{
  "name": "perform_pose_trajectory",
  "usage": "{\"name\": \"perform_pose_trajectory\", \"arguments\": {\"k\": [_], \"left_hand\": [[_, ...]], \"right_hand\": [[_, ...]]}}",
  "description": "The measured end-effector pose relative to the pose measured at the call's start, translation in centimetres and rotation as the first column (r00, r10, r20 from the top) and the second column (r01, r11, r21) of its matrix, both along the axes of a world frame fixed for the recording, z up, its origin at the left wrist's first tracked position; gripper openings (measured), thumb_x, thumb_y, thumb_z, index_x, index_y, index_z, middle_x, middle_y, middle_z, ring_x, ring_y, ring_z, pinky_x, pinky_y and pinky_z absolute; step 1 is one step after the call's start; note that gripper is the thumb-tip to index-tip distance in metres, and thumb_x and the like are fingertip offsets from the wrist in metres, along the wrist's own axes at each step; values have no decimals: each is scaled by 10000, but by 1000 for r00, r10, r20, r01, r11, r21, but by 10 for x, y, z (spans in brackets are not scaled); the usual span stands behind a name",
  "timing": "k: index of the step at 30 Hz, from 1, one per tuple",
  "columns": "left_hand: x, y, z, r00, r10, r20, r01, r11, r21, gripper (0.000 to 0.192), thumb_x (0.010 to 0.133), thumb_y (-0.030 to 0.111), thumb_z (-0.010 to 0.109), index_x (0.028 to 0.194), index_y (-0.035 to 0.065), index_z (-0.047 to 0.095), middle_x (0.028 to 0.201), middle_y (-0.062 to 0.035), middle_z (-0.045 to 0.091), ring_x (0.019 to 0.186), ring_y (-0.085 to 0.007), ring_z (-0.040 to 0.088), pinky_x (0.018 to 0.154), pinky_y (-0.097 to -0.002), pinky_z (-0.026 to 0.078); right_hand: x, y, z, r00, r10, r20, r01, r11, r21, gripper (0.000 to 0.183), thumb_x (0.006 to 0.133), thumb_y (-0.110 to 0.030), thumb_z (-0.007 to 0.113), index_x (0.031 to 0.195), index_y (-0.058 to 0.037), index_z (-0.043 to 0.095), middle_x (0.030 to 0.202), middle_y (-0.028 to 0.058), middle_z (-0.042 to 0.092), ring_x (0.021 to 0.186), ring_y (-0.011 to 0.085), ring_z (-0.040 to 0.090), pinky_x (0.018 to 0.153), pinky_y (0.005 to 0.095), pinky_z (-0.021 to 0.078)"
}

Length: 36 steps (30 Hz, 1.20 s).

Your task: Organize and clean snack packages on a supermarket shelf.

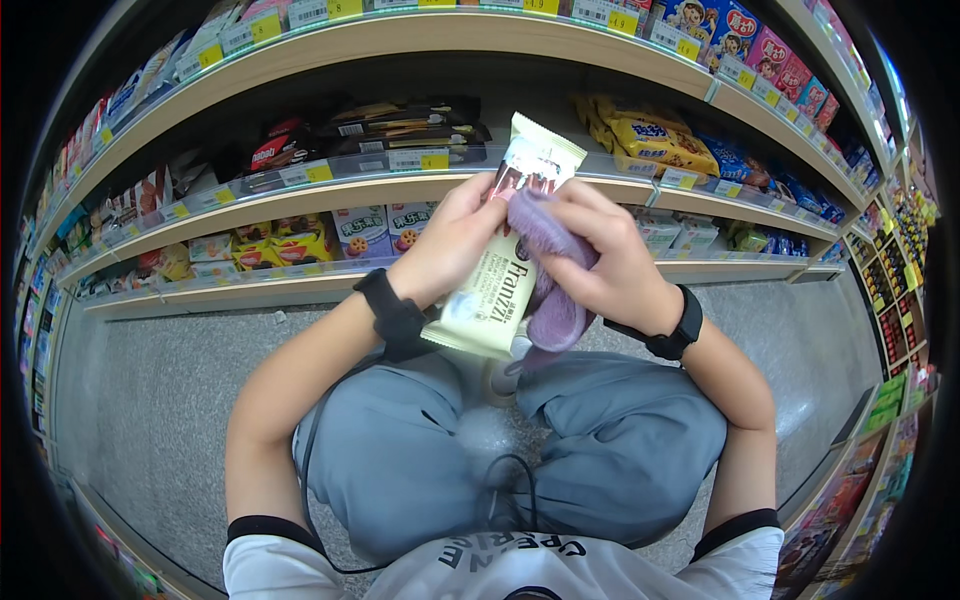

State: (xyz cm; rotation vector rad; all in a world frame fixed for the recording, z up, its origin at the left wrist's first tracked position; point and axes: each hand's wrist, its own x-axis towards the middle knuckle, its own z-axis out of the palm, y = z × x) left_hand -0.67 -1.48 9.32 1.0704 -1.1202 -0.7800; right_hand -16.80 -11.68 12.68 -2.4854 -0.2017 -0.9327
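Observation:
A pale cream Franzzi snack packet (491, 304) is held up slantwise above my knees, its upper end near the middle shelf. My left hand (457, 232) grips the packet by its left edge, thumb on the printed front. In my right hand (604, 247) is a folded purple cloth (556, 247), pressed against the packet's right side. Part of the cloth hangs below that hand. The fingers of my left hand behind the packet are hidden.
Before me, a middle shelf (420, 187) holds dark snack packets (412, 124) and yellow cookie bags (660, 142). Boxed cookies (361, 231) stand on the bottom shelf. A black cable (306, 442) runs along my left leg. More stocked shelving (892, 300) rises at the right.

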Motion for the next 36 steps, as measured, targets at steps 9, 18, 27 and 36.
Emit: {"name": "perform_pose_trajectory", "arguments": {"k": [9, 18, 27, 36], "left_hand": [[-9, 22, 22, 959, 250, 131, -201, 930, -307, 275, 978, 193, 444, 1152, -13, 499, 975, -40, 591, 849, -73, 512, 758, -250, 432], [-30, 45, 33, 729, 406, 551, -199, 896, -397, 336, 934, 167, 460, 1221, -8, 450, 693, -115, 591, 626, -224, 599, 616, -313, 456], [-47, 41, 37, 700, 303, 647, -170, 950, -261, 361, 930, 170, 466, 1239, -15, 446, 755, -139, 622, 692, -246, 633, 664, -324, 470], [-34, 20, 4, 579, 152, 801, -196, 980, -44, 408, 919, 210, 489, 1272, 25, 402, 905, -241, 639, 827, -424, 621, 692, -431, 488]], "right_hand": [[-21, 24, 8, 997, 52, -58, -54, 998, -25, 328, 718, -20, 617, 1046, -8, 628, 876, 116, 551, 771, 278, 582, 682, 337, 476], [-48, 33, 17, 977, -101, 189, 102, 995, 3, 356, 710, 1, 620, 1066, -8, 623, 882, 120, 558, 762, 276, 589, 672, 324, 483], [-64, 22, 9, 976, -118, 184, 117, 993, 19, 383, 713, -33, 618, 1096, -26, 614, 937, 114, 573, 804, 294, 611, 693, 343, 506], [-61, -15, -42, 995, -98, -5, 95, 977, -193, 417, 677, -104, 632, 1092, -121, 595, 932, 66, 544, 721, 268, 601, 590, 367, 507]]}}
